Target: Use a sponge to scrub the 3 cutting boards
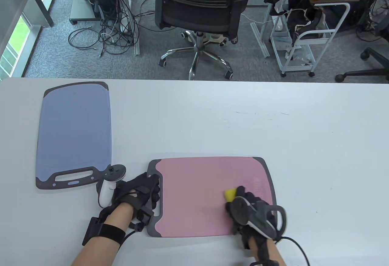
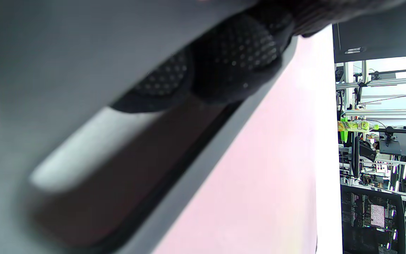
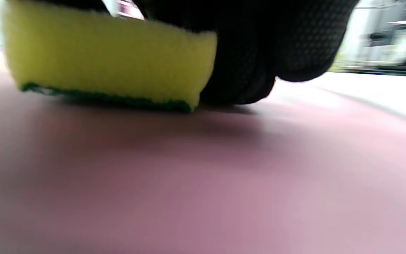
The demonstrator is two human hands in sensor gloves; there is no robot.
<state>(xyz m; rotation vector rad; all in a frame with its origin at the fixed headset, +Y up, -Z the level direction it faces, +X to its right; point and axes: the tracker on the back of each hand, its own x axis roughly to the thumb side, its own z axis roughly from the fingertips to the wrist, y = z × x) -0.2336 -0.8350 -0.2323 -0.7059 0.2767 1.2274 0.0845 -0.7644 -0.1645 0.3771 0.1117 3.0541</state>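
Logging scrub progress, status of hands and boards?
Left hand grips pink plastic cutting board handle. Right hand presses yellow-green sponge on it. Nothing in the way.

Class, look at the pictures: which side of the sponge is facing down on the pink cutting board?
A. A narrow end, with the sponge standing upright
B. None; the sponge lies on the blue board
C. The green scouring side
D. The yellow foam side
C: in the right wrist view the sponge shows its green layer at the bottom, against the pink cutting board, gripped by the right hand.
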